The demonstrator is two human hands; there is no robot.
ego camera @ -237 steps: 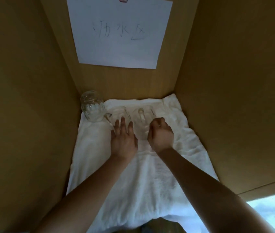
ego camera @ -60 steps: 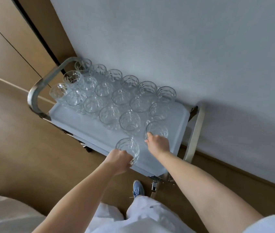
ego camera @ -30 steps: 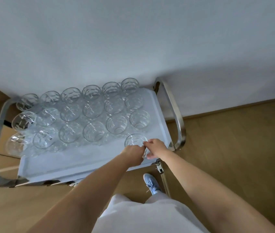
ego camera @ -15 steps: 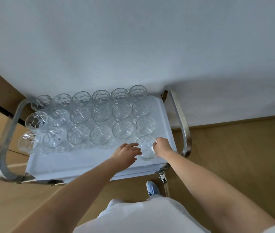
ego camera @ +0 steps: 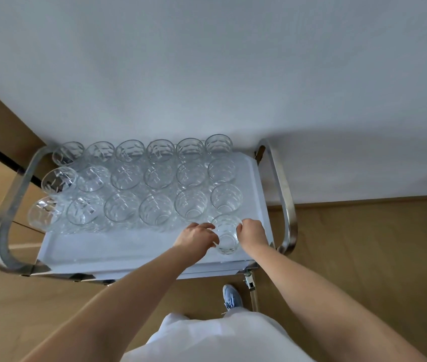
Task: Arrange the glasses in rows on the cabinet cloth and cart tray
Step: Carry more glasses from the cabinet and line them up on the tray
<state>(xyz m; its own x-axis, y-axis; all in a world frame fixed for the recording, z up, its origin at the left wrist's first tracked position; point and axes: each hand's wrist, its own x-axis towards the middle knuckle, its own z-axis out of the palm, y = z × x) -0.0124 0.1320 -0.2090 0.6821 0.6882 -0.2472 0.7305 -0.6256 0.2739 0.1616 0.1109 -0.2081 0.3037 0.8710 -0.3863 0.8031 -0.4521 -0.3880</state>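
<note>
A pale cart tray (ego camera: 118,250) holds several clear cut glasses (ego camera: 155,176) standing upright in three rows across its far half. One more clear glass (ego camera: 226,235) stands alone at the right end of the tray's near strip, in front of the last glass of the third row. My left hand (ego camera: 196,237) touches this glass on its left side with loosely bent fingers. My right hand (ego camera: 251,231) holds its right side, fingers curled on the rim.
The cart has chrome handles at the left (ego camera: 3,212) and right (ego camera: 284,202) ends and stands against a white wall (ego camera: 207,74). Wooden floor lies around it. My blue shoe (ego camera: 230,296) shows below the tray's near right corner. A wooden cabinet edge is at far left.
I turned from the cabinet cloth to the cart. In the last second both hands brought a single glass down to the tray's near right corner, and the view shifted slightly.
</note>
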